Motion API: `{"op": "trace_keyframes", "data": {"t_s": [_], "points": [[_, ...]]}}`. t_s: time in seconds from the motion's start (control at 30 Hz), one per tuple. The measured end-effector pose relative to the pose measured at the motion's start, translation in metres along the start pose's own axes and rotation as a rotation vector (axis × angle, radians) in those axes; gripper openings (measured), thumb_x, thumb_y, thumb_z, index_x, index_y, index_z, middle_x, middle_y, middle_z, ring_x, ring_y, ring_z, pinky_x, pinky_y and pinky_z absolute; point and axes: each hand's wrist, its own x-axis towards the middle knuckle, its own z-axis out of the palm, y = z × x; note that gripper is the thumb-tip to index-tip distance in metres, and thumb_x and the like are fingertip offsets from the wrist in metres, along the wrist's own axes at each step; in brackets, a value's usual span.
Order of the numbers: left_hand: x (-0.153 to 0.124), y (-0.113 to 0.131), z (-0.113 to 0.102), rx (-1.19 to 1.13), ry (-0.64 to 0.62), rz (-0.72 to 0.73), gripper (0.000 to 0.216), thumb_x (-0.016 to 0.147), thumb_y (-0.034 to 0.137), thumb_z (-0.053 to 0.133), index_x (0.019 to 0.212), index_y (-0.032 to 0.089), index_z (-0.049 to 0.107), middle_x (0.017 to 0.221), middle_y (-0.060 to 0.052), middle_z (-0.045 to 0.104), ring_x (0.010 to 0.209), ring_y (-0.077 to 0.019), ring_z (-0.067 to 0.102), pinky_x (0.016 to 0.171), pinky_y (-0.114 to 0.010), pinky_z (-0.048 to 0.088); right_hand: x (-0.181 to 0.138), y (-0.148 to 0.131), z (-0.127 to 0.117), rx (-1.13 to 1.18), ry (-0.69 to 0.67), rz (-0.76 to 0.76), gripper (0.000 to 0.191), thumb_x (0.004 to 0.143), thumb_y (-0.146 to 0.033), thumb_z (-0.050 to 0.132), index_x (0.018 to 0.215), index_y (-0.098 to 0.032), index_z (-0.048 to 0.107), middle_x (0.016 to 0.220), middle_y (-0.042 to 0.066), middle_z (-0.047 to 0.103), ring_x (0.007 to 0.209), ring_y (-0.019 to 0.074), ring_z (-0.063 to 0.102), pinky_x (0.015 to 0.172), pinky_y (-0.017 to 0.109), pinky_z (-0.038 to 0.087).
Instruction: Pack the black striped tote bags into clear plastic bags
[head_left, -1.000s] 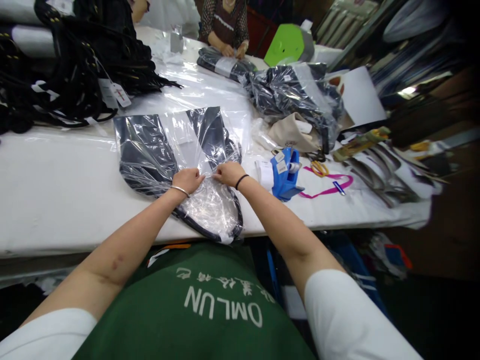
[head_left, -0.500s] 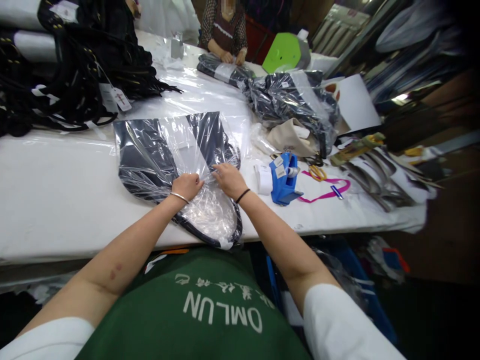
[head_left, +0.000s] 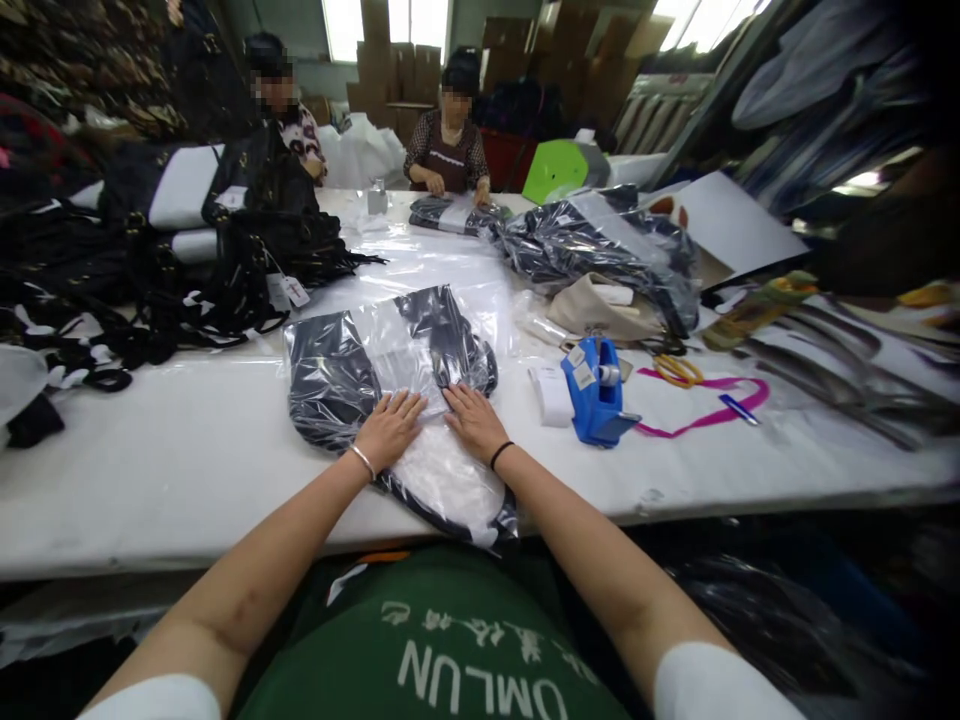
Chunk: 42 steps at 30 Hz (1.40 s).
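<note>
A dark handbag (head_left: 330,370) lies flat on the white table in front of me, inside a clear plastic bag (head_left: 446,465). A pale wrap crosses the handbag's middle, and its dark handle curves toward my body under the plastic. My left hand (head_left: 390,430) rests flat on the plastic with the fingers stretched out. Beside it, my right hand (head_left: 476,425) also presses flat on the plastic, fingers extended. Neither hand grips anything.
To the right stand a blue tape dispenser (head_left: 596,395), yellow-handled scissors (head_left: 677,371) and a pink ribbon (head_left: 750,392). Wrapped bags (head_left: 592,240) lie behind them. Black bags (head_left: 247,240) are heaped at the left. Two people (head_left: 450,150) are across the table.
Both hands have gone from pinching the plastic to lying flat on it with fingers spread. The camera has tilted up, showing more of the room.
</note>
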Motion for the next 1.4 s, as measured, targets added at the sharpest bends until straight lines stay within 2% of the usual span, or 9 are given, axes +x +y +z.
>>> {"op": "trace_keyframes", "data": {"t_s": [0.17, 0.33, 0.57, 0.67, 0.83, 0.93, 1.13, 1.23, 1.4], "points": [[-0.001, -0.014, 0.013, 0.061, -0.082, -0.016, 0.056, 0.101, 0.040, 0.036, 0.153, 0.019, 0.036, 0.158, -0.009, 0.037, 0.146, -0.0266, 0.033, 0.119, -0.048, 0.026, 0.006, 0.005, -0.007, 0.149, 0.004, 0.020, 0.051, 0.100, -0.037, 0.039, 0.148, -0.018, 0.046, 0.157, 0.009, 0.039, 0.148, 0.0247, 0.028, 0.121, 0.047, 0.023], [-0.008, -0.025, 0.005, 0.060, -0.057, 0.059, 0.053, 0.101, 0.038, 0.032, 0.152, 0.021, 0.038, 0.158, -0.009, 0.034, 0.146, -0.0250, 0.033, 0.121, -0.048, 0.022, -0.042, 0.013, -0.027, 0.318, 0.380, 0.328, 0.046, 0.100, -0.031, 0.035, 0.137, -0.013, 0.056, 0.140, 0.015, 0.056, 0.134, 0.0225, 0.048, 0.114, 0.041, 0.035], [-0.015, -0.065, -0.007, -0.095, -0.201, 0.098, 0.053, 0.098, 0.039, 0.037, 0.148, 0.021, 0.044, 0.153, -0.009, 0.044, 0.143, -0.0240, 0.039, 0.119, -0.048, 0.027, -0.068, -0.069, -0.024, 0.426, -0.073, 0.523, 0.033, 0.092, -0.034, 0.056, 0.114, -0.011, 0.066, 0.109, 0.016, 0.071, 0.099, 0.0252, 0.067, 0.087, 0.033, 0.048], [-0.031, -0.111, -0.036, -0.220, -0.306, 0.106, 0.050, 0.089, 0.035, 0.047, 0.135, 0.020, 0.058, 0.145, -0.008, 0.055, 0.136, -0.0225, 0.048, 0.117, -0.043, 0.033, -0.051, -0.141, -0.001, 0.617, -0.159, 0.324, 0.033, 0.086, -0.027, 0.064, 0.116, -0.013, 0.065, 0.104, 0.011, 0.074, 0.093, 0.0221, 0.068, 0.081, 0.029, 0.050], [-0.059, -0.170, -0.102, -0.158, -0.391, -0.252, 0.023, 0.075, 0.027, 0.056, 0.081, 0.018, 0.076, 0.084, -0.006, 0.076, 0.086, -0.0260, 0.071, 0.088, -0.042, 0.055, -0.046, -0.222, 0.014, 1.110, -0.597, -0.441, 0.035, 0.087, -0.018, 0.065, 0.122, -0.020, 0.067, 0.087, -0.002, 0.075, 0.076, 0.0091, 0.068, 0.077, 0.017, 0.048], [-0.053, -0.143, -0.104, -0.120, -0.259, -0.341, 0.033, 0.085, 0.033, 0.052, 0.102, 0.017, 0.074, 0.092, -0.006, 0.075, 0.088, -0.0236, 0.068, 0.091, -0.041, 0.053, -0.054, -0.198, -0.002, 1.352, -0.375, -0.344, 0.027, 0.092, -0.025, 0.058, 0.115, -0.017, 0.071, 0.088, 0.001, 0.074, 0.073, 0.0091, 0.067, 0.077, 0.019, 0.051], [0.025, -0.012, -0.033, -0.031, 0.085, -0.150, 0.061, 0.088, 0.055, 0.057, 0.132, 0.013, 0.059, 0.117, -0.016, 0.065, 0.114, -0.0314, 0.056, 0.103, -0.044, 0.045, -0.056, -0.073, -0.010, 1.390, 0.499, 0.511, 0.030, 0.085, -0.028, 0.058, 0.113, -0.018, 0.067, 0.107, 0.007, 0.069, 0.085, 0.0133, 0.066, 0.076, 0.027, 0.057], [0.061, 0.015, -0.009, 0.016, 0.033, -0.169, 0.048, 0.093, 0.039, 0.053, 0.130, 0.009, 0.059, 0.115, -0.019, 0.063, 0.110, -0.0314, 0.058, 0.098, -0.043, 0.047, -0.046, -0.037, -0.001, 1.448, 0.510, 0.713, 0.041, 0.080, -0.025, 0.061, 0.121, -0.018, 0.061, 0.123, 0.010, 0.063, 0.099, 0.0162, 0.066, 0.080, 0.031, 0.060], [0.069, 0.000, -0.013, -0.071, -0.024, -0.189, 0.036, 0.096, 0.021, 0.040, 0.121, 0.011, 0.064, 0.108, -0.014, 0.065, 0.098, -0.0250, 0.063, 0.090, -0.035, 0.051, -0.025, -0.024, 0.002, 1.612, 0.385, 0.731, 0.067, 0.076, -0.025, 0.070, 0.138, -0.019, 0.047, 0.133, 0.014, 0.059, 0.106, 0.0175, 0.065, 0.089, 0.034, 0.059]]}}
